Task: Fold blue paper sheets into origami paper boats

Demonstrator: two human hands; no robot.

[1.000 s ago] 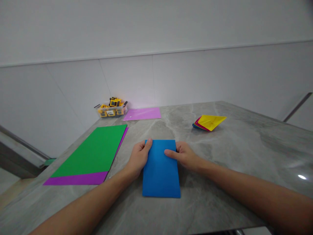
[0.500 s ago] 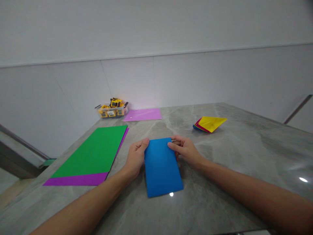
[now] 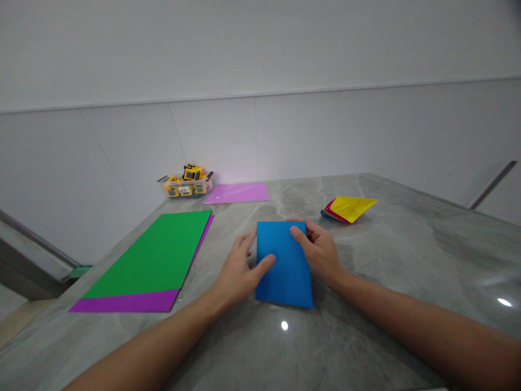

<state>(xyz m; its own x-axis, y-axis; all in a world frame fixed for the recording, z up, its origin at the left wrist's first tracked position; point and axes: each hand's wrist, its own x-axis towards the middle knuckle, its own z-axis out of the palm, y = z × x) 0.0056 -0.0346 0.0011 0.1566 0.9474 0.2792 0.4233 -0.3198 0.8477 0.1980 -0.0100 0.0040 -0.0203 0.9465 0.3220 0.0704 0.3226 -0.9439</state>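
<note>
A folded blue paper sheet [image 3: 285,266] lies on the grey marbled table [image 3: 386,271], just ahead of me. My left hand [image 3: 240,271] rests on its left edge with the fingers stretched apart and the thumb lying on the paper. My right hand [image 3: 319,250] holds the sheet's far right corner, thumb on top and fingers curled behind the edge.
A green sheet [image 3: 154,252] lies over a purple sheet [image 3: 122,300] at the left. A pink sheet [image 3: 238,192] and a clear tub of yellow toy vehicles [image 3: 186,183] sit at the back by the wall. Folded yellow and coloured papers [image 3: 348,208] lie at the right.
The blue sheet has shifted right and away from me and turned slightly. My left hand moved from gripping its far left corner to lying spread along the left edge.
</note>
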